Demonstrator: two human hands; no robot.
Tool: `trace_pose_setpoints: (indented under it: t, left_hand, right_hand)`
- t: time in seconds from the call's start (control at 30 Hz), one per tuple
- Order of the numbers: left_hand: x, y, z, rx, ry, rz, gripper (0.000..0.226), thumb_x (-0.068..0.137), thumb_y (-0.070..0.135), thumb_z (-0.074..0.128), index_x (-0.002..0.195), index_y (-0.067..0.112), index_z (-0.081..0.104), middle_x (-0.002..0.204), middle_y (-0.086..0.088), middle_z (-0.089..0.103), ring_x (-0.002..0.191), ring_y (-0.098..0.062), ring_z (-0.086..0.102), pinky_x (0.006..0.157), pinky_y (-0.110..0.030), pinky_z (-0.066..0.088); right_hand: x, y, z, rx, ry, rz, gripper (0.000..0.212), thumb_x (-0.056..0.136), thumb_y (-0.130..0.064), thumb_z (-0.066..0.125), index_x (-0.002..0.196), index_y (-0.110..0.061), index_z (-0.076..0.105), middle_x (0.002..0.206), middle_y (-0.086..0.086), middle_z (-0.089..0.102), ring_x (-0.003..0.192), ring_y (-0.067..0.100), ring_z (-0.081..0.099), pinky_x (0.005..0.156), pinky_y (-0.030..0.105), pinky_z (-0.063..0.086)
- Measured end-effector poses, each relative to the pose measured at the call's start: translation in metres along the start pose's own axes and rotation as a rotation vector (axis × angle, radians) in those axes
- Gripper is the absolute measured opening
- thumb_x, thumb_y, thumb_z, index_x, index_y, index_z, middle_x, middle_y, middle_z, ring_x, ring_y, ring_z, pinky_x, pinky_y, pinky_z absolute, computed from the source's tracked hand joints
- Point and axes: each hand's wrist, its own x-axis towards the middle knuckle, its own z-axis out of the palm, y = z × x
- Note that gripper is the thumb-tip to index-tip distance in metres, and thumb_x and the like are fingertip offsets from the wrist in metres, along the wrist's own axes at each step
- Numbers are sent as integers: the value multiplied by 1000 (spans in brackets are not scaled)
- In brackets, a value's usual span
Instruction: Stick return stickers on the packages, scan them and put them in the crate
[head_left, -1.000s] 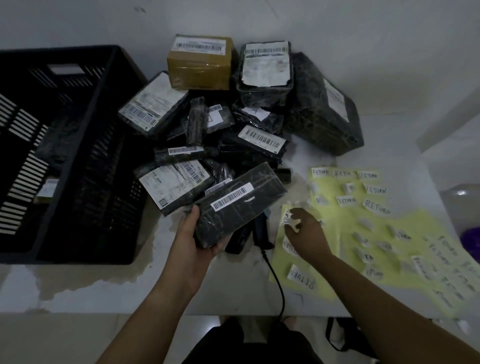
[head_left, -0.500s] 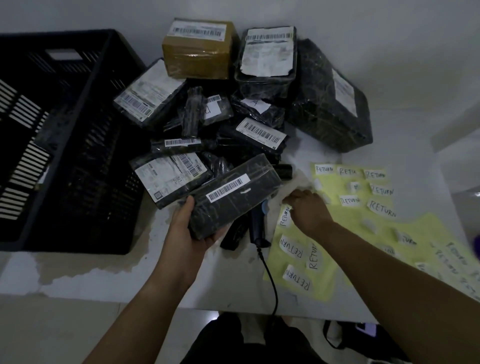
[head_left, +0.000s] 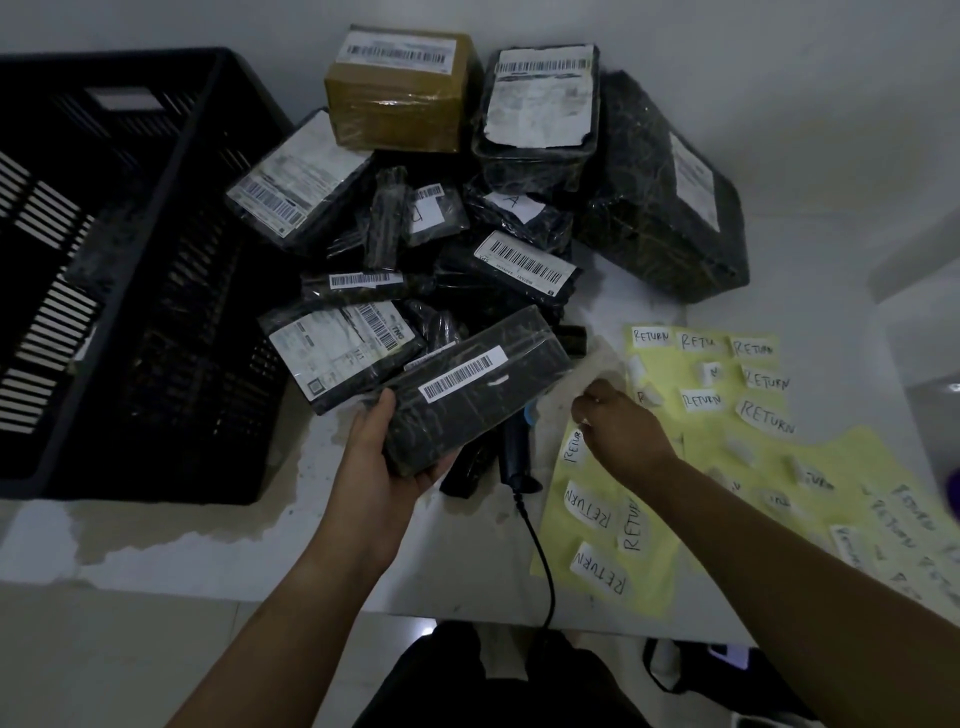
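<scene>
Right hand, vs a second ago: it's come up off the yellow sheet and moved toward the package, and there's now a peeled sticker in it.
Right hand (head_left: 623, 436): fingers (head_left: 584, 420) are bunched together, pinching the bottom end of the sticker (head_left: 605, 364). The sticker is a pale blur, so no clue what's written on it. It sits just beside the package's right end, can't tell if it's touching.
Left hand (head_left: 384, 467): cups the near end of the package from below, thumb up along its left side, fingers wrapped under it.
Package (head_left: 467, 395): long, black-wrapped, white barcode label facing up, held above the surface (head_left: 457, 561) in front of the pile.
Scanner (head_left: 514, 452): black, lying on the surface partly under the held package, with its cable (head_left: 540, 561) running off the near edge.
Sticker sheets (head_left: 660, 582): yellow, spread over the right side of the surface, covered in handwritten RETURN stickers. Some are curled up.
Crate (head_left: 130, 260): black and slatted, sits on the left side of the surface. Too dark to tell what's inside.
Pile (head_left: 524, 265): black-wrapped packages heaped at the far middle, plus a brown box (head_left: 400, 109) at the back.
</scene>
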Motion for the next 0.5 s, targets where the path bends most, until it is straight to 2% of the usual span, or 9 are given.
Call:
trace_pose_setpoints:
  t: [0.13,0.2,0.3,0.37,0.43,0.5]
  left_hand:
    - [0,1,-1,7,-13,-3,43,108,40,44,144,19,54,134,-6,68,109,-22,73,73,-33,62]
    - [0,2,-2,12,-19,-3,43,108,40,44,143,19,54,133,-6,69,109,-21,73,73,-34,61]
    - [0,3,-3,12,-27,-4,43,108,40,44,143,19,54,133,-6,69,109,-21,73,75,-34,62]
    - [-1,3,-3,13,-32,-4,43,107,40,44,143,19,54,133,-6,69,109,-21,73,75,-34,62]
    - [0,3,-3,8,-34,-6,43,107,40,44,144,19,54,133,-7,69,108,-21,73,74,-34,62]
    - [-1,3,-2,-6,-32,-12,45,107,40,45,145,18,53,134,-9,68,106,-22,74,71,-32,62]
  right_hand:
    - [-7,-2,6,-116,-48,-68,19,70,0,70,85,-9,63,78,12,62,66,30,61,52,35,52]
    - [-8,-3,5,-189,-16,-83,28,57,2,78,81,-6,65,63,11,61,52,29,59,45,29,44]
    - [-5,-8,-4,-200,43,-82,35,45,8,77,74,-6,62,47,9,54,36,26,52,40,24,31]
    - [-3,-11,-12,-219,-12,-69,34,55,5,73,85,-5,62,51,9,59,41,27,56,47,27,34]
    - [-4,-12,-14,-237,-51,-87,37,77,-3,61,114,-2,57,73,13,68,62,30,65,61,31,35]
    - [-6,-14,-13,-204,-104,-101,42,92,-15,47,131,-1,43,93,14,69,80,31,65,68,34,31]
